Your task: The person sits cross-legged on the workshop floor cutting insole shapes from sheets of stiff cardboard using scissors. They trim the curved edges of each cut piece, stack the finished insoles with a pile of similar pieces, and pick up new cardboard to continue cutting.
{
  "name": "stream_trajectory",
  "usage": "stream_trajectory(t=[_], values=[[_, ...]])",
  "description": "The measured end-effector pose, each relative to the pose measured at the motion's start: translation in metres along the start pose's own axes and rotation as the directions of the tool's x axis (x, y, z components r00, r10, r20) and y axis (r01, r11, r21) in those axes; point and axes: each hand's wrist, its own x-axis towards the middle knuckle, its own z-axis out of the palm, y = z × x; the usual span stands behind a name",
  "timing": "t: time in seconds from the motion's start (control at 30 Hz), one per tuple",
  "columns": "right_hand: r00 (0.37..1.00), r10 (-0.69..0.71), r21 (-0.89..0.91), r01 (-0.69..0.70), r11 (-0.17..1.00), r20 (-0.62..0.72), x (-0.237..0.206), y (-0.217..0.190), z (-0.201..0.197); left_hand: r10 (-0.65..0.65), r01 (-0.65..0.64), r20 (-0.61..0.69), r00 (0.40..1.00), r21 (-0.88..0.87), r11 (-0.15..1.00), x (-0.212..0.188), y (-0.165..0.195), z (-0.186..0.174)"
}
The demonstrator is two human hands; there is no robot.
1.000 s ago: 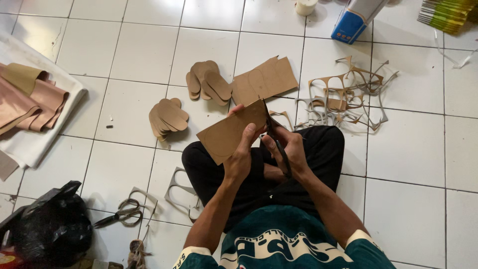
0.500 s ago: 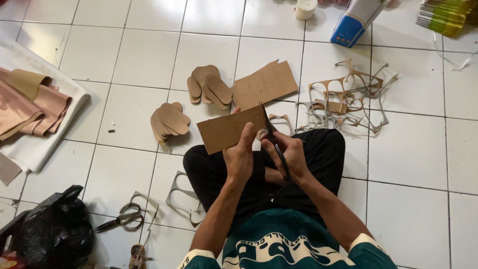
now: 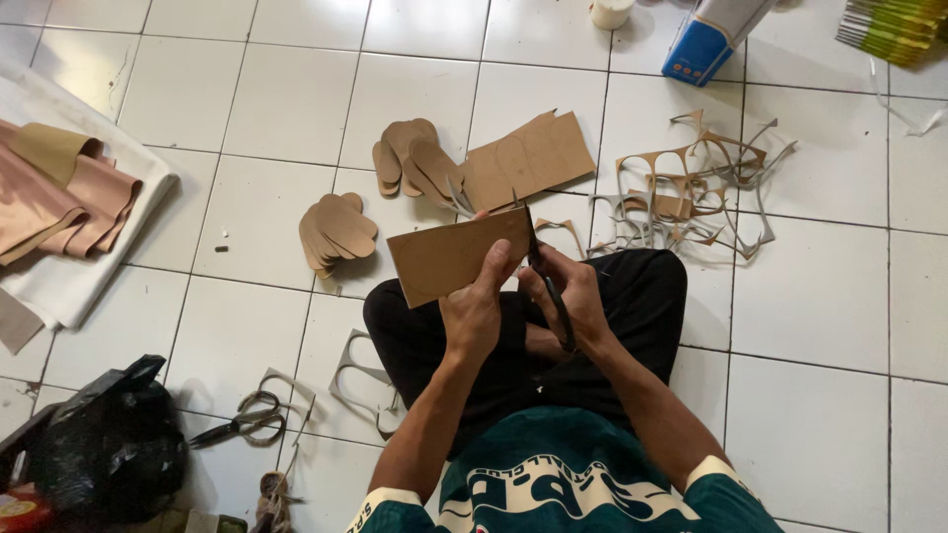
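The left hand [image 3: 474, 314] pinches a flat brown cardboard sheet [image 3: 456, 255]; the right hand [image 3: 571, 301] grips black-handled scissors [image 3: 545, 281] at its edge. Best to hold the sheet taut and cut slowly.

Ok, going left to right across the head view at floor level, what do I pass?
Folded tan sheets → stack of cut brown shapes → cardboard sheet in the left hand → scissors in the right hand → pile of cardboard offcuts.

Near frame centre, the left hand [image 3: 472, 314] is closed in a pinch, thumb up; beside it the right hand [image 3: 571, 301] curls closed, forearms converging from below.
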Motion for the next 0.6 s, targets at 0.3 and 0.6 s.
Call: stream_trajectory(t=[0.3, 0.6], values=[[1.000, 0.017, 0.003, -0.017, 1.000, 0.002, -0.003, -0.003, -0.004, -0.074, 0.075, 0.057, 0.996, -0.006, 0.997, 0.003, 0.007, -0.006], [1.000, 0.014, 0.007, -0.014, 1.000, 0.018, -0.007, 0.004, -0.007, -0.076, 0.075, 0.074, 0.994, 0.019, 0.997, 0.011, 0.013, -0.008]])
